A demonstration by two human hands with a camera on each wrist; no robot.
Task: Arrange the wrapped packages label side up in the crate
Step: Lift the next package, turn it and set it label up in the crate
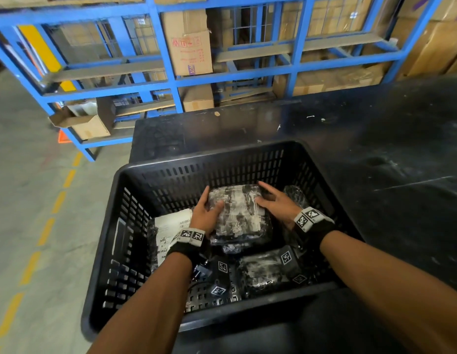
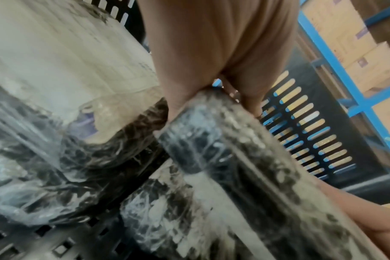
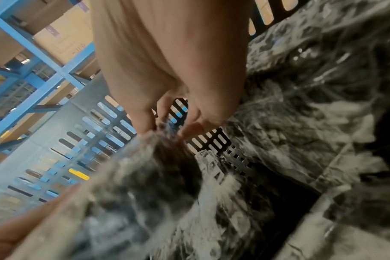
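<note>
Head view: both hands hold one package [image 1: 237, 213] inside the crate [image 1: 171, 159], its long axis running near-to-far, slightly tilted. Left hand [image 1: 205, 213] grips its left edge, thumb on top; right hand [image 1: 276, 203] presses the right edge w/ fingers spread. Black item under crinkled clear wrap. A second package [image 1: 171, 231], label up (barcode, text unreadable), lies to the left; a third [image 1: 265, 272] nearer.

Left wrist: fingers [image 2: 252, 98] curl round the pkg end; blurred.

Right wrist: fingertips [image 3: 189, 130] touch the glossy wrap; slotted crate wall behind.
</note>
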